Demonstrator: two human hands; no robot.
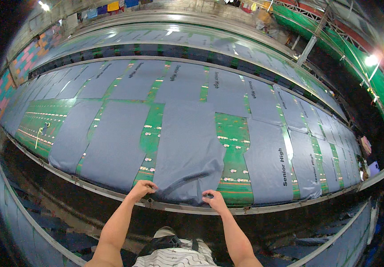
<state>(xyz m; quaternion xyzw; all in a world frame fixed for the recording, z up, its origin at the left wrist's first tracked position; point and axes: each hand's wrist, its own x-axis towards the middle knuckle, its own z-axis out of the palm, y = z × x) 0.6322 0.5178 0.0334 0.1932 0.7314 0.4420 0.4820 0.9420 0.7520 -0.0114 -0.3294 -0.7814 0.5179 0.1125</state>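
A blue-grey cut fabric panel [187, 138] lies on the long green printing table [233, 153] straight in front of me. Its near end is rumpled, with folds running toward the right corner. My left hand [143, 190] pinches the near left corner at the table's edge. The near right corner is between the closed fingers of my right hand [214, 199]. To the left lies a plain fabric panel [120, 138], smooth and flat. On the right, another fabric panel [267, 160] carries dark printed lettering.
A metal rail [112, 193] runs along the table's near edge. More printed panels cover the far row. A small cord-like object [42, 130] rests on the green surface at left. Other long tables stand beyond and behind me. A post [310, 46] rises at the far right.
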